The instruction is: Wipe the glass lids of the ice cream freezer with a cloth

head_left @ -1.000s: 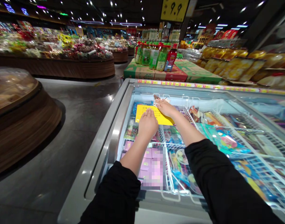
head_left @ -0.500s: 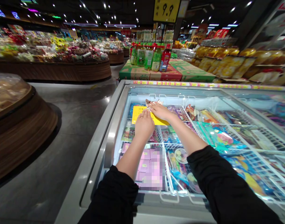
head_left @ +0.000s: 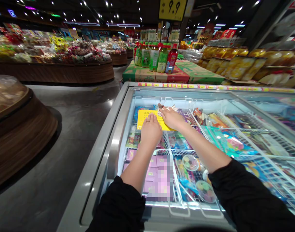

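My left hand (head_left: 151,129) lies flat on a yellow sign (head_left: 142,120) on the freezer's glass lid (head_left: 205,99). Its fingers are stretched out and close together. Just to the right, my right hand (head_left: 172,118) presses a crumpled brown and white cloth (head_left: 161,105) against the glass by the sign's upper right part. The palm and fingers hide most of this cloth. Under the glass lie packets in white wire baskets, with pink boxes (head_left: 151,172) below my left forearm and clear round tubs (head_left: 190,162) below my right.
The freezer's metal frame (head_left: 106,135) runs along the left and far sides. Behind it, bottles (head_left: 154,58) stand on printed cartons (head_left: 171,76). Jars (head_left: 236,66) are stacked at the right. Rounded wooden display stands (head_left: 19,135) flank the grey floor (head_left: 72,129) at the left.
My right hand has slid a little to the right, and the brown and white cloth has moved with it. My left hand stays on the yellow sign, nearly still.
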A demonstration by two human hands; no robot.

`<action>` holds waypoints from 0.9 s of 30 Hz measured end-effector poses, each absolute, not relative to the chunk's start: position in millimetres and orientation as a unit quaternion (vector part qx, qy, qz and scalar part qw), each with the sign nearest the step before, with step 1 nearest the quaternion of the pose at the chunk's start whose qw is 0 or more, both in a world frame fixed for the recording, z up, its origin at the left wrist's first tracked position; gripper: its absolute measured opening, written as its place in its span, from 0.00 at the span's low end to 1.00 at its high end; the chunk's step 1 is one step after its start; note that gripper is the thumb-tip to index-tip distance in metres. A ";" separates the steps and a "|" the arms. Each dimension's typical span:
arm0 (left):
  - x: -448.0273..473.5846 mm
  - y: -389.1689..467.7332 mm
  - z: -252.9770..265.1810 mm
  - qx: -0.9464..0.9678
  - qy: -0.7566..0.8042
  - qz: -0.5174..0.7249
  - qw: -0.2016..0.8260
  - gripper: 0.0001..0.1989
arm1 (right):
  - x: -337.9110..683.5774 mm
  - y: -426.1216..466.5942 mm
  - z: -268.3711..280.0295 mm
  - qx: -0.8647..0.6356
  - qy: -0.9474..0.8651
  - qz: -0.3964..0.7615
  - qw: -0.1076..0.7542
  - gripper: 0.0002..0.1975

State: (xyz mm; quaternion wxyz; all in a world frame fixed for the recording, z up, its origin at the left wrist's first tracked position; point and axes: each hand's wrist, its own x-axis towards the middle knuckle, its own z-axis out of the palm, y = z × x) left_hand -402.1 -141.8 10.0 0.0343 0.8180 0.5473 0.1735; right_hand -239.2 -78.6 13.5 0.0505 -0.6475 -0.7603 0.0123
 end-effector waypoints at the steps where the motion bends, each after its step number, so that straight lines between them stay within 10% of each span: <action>1: -402.0 -141.9 9.3 0.818 0.547 0.177 0.033 0.30 | -242.8 -78.5 12.7 -0.638 -0.768 0.014 0.052 0.31; 27: -401.3 -140.6 4.8 0.815 0.551 0.183 0.008 0.27 | -235.0 -10.3 5.8 -0.603 -0.795 0.024 0.069 0.31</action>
